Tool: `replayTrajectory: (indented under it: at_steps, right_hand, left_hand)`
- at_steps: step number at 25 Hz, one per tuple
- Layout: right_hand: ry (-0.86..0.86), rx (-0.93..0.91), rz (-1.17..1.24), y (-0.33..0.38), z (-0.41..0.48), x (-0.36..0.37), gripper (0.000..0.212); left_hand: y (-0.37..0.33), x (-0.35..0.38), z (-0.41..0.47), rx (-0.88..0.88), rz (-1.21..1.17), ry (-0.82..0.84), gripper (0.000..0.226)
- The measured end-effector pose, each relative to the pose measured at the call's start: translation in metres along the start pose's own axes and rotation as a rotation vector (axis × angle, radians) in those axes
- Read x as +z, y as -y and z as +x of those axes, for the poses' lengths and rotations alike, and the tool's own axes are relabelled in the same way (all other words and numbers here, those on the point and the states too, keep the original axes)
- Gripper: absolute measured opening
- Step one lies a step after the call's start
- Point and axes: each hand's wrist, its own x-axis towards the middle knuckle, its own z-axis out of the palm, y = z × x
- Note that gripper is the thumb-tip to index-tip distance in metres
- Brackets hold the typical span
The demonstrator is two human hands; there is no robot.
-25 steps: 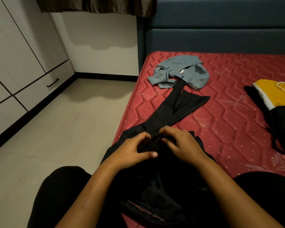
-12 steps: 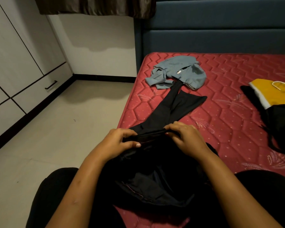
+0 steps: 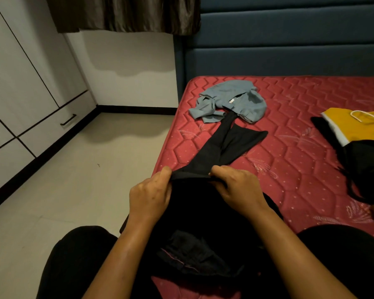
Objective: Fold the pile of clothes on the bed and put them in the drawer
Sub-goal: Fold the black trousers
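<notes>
Black long-legged trousers [image 3: 229, 145] lie along the near left of the red quilted mattress [image 3: 311, 169], legs reaching far toward a crumpled grey-blue shirt [image 3: 231, 102]. The left hand [image 3: 149, 197] and right hand [image 3: 240, 190], bunched together on the cloth a second ago, have drawn apart, each pinching the dark fabric and stretching a raised edge taut between them. That looks like the first fold being squared; the white drawer with its dark handle [image 3: 68, 120], far left, is shut.
</notes>
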Motion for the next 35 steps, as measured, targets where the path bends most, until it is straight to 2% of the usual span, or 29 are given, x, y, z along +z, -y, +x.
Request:
replayTrajectory:
  at_steps: [3, 6, 10, 12, 16, 18, 21, 23, 25, 26, 27, 28, 29, 30, 31, 32, 33, 35]
  right_hand:
    - [-0.031, -0.043, -0.052, 0.000, -0.002, -0.004, 0.008]
    - [-0.051, -0.071, -0.067, -0.003, 0.000, -0.007, 0.013]
    - [-0.024, -0.037, -0.051, -0.002, -0.004, -0.010, 0.012]
    - [0.096, 0.051, -0.093, -0.005, -0.010, -0.005, 0.015]
    - [0.373, 0.390, -0.181, -0.029, -0.020, -0.006, 0.035]
    - [0.406, 0.493, -0.195, -0.032, -0.018, -0.012, 0.036]
    - [0.483, 0.632, -0.221, -0.039, -0.018, -0.009, 0.039]
    - [0.639, 0.669, -0.262, -0.046, -0.016, -0.009, 0.039]
    - [0.852, 0.637, -0.291, -0.056, 0.012, -0.020, 0.040]
    - [0.885, 0.629, -0.263, -0.060, 0.042, -0.034, 0.040]
    - [0.800, 0.646, -0.205, -0.060, 0.085, -0.061, 0.040]
    - [0.591, 0.688, -0.094, -0.064, 0.136, -0.098, 0.038]
    - [0.284, 0.777, 0.092, -0.069, 0.181, -0.138, 0.036]
    - [-0.092, 0.786, 0.267, -0.075, 0.230, -0.188, 0.034]
    - [-0.461, 0.704, 0.362, -0.074, 0.264, -0.238, 0.034]
    - [-0.708, 0.583, 0.416, -0.069, 0.292, -0.287, 0.036]
    - [-0.897, 0.453, 0.428, -0.062, 0.311, -0.330, 0.038]
    - [-1.182, 0.312, 0.411, -0.061, 0.326, -0.381, 0.041]
  left_hand:
    - [0.001, 0.002, 0.000, 0.037, 0.071, -0.062, 0.020]
    - [0.010, 0.001, 0.000, 0.054, 0.151, -0.041, 0.034]
    - [0.017, -0.007, -0.001, -0.070, 0.158, 0.040, 0.033]
    - [0.021, -0.010, -0.004, -0.169, 0.104, 0.083, 0.025]
    - [0.041, -0.017, -0.012, -0.506, 0.043, 0.182, 0.029]
    - [0.042, -0.016, -0.018, -0.616, 0.047, 0.237, 0.029]
    - [0.051, -0.004, -0.025, -0.791, -0.022, 0.322, 0.016]
    - [0.064, 0.007, -0.024, -1.014, -0.192, 0.440, 0.012]
    - [0.068, 0.011, 0.008, -1.315, -0.644, 0.572, 0.012]
    - [0.068, 0.011, 0.039, -1.421, -0.865, 0.546, 0.015]
    - [0.069, 0.009, 0.083, -1.468, -1.017, 0.447, 0.024]
    - [0.067, 0.000, 0.142, -1.453, -1.162, 0.319, 0.027]
    - [0.059, -0.021, 0.203, -1.377, -1.285, 0.153, 0.025]
    - [0.050, -0.052, 0.269, -1.244, -1.385, -0.047, 0.019]
    - [0.041, -0.084, 0.323, -1.059, -1.427, -0.256, 0.021]
    - [0.030, -0.121, 0.369, -0.843, -1.442, -0.439, 0.031]
    - [0.023, -0.156, 0.401, -0.619, -1.421, -0.578, 0.039]
    - [0.012, -0.196, 0.430, -0.267, -1.195, -0.716, 0.042]
